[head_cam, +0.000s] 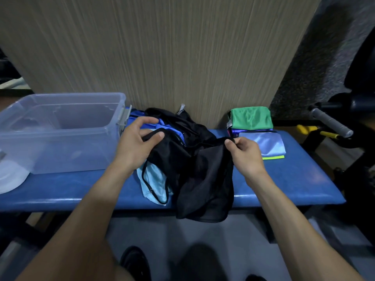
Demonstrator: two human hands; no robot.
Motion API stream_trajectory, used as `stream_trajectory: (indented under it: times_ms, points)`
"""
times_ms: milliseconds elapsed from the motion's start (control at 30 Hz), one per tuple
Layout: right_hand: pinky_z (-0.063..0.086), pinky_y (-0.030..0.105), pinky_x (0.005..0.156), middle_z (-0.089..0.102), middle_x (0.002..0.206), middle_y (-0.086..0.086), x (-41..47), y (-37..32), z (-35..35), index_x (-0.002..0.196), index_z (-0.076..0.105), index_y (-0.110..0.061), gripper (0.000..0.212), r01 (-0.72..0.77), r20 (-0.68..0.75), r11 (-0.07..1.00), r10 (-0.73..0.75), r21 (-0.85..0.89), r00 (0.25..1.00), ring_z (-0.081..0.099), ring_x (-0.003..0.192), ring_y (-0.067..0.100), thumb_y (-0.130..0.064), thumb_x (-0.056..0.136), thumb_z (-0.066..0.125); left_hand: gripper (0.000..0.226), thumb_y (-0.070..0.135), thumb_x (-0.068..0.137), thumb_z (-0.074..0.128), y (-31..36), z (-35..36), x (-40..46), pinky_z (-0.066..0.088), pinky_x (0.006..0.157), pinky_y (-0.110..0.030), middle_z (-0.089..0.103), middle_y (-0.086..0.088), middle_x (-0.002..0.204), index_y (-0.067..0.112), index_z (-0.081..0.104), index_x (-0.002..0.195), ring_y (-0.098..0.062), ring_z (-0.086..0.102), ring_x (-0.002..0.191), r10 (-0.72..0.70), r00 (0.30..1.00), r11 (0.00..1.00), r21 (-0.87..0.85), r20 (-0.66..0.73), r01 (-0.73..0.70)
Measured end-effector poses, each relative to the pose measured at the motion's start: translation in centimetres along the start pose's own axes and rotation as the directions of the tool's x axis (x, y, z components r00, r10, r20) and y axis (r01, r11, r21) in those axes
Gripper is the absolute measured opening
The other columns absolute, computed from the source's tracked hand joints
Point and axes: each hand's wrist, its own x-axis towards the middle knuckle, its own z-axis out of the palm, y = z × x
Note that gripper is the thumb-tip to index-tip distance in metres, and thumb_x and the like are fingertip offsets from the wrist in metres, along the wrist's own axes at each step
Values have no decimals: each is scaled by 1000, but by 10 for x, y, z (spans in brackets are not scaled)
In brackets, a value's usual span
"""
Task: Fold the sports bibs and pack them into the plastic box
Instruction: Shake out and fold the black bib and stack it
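Note:
A black mesh bib point(205, 179) hangs over the front edge of the blue padded bench point(284, 185). My left hand point(138, 142) pinches its upper left strap, and my right hand point(245, 153) pinches its upper right corner. Under it lies a light blue bib point(154, 183) with black trim. Behind lies a heap of blue and black bibs point(182, 122). The clear plastic box point(60, 130) stands on the bench at the left, with no bibs inside. A folded green bib point(251, 117) and a folded pale blue bib point(265, 142) are stacked at the right.
A wood-grain panel point(162, 47) rises behind the bench. The box's lid point(10, 175) lies at the far left. Exercise equipment with a grey handle point(330, 122) and yellow parts stands to the right. My shoes point(136, 262) are on the floor below.

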Motion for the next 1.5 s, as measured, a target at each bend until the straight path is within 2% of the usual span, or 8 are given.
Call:
stream_trajectory:
  times_ms: [200,300,367,600,900,1033,1300,1500]
  points:
    - [52,40,81,70,87,11,0,-8,-10,95,70,-5,24,-39,6,984,41,-171,999,63,85,26,-25,101,57,10,35,98,66,-1,3,2,49,66,-28,72,7,81,27,69,94,-11,66,70,128,979,977,191,-160,-97]
    - [56,31,87,73,110,0,-7,-28,-12,133,62,-17,37,-197,182,961,162,193,970,68,99,16,-18,97,67,18,42,95,68,4,3,0,42,62,-21,67,16,74,28,68,84,-5,60,63,170,969,955,271,-177,-119]
    - [54,29,72,71,85,-5,-13,-40,-16,138,59,-25,49,-277,376,868,115,412,919,64,74,11,-6,94,67,20,42,93,71,6,4,-2,43,63,-19,69,14,71,26,71,80,-2,60,62,174,971,957,262,-162,-128]
    - [60,25,64,76,90,8,-30,-74,-10,108,71,-9,26,-224,435,725,-114,651,893,74,70,15,6,97,53,23,8,92,67,14,3,-7,49,106,-35,74,-9,117,9,74,114,-20,67,113,73,975,958,-288,210,-10]
    - [51,28,99,72,121,9,-57,-28,65,131,60,-9,58,-8,560,936,-204,352,803,67,112,15,14,79,75,24,10,106,48,4,34,-16,61,78,-30,73,-10,100,5,69,116,-18,69,94,-98,961,965,-211,258,155]
    - [52,23,92,75,111,10,-50,-25,66,123,66,-10,47,66,493,949,-219,309,842,69,105,10,14,83,72,24,6,106,48,2,24,-8,59,74,-24,74,-5,97,12,69,115,-14,71,91,-77,978,958,-257,195,127]
    - [56,22,85,76,113,11,-41,-31,37,126,65,-7,45,-106,540,913,-136,394,831,73,107,20,13,85,70,16,6,103,55,7,0,7,57,81,-30,74,4,83,8,66,114,-10,67,80,-14,977,888,-451,-215,-86]
    - [57,24,80,79,95,10,-39,-33,37,106,72,-13,28,-162,369,894,-4,418,930,74,85,16,10,89,69,7,18,98,68,10,4,-4,58,73,-37,76,-4,78,19,61,98,-18,71,72,85,985,977,-181,-148,-111]
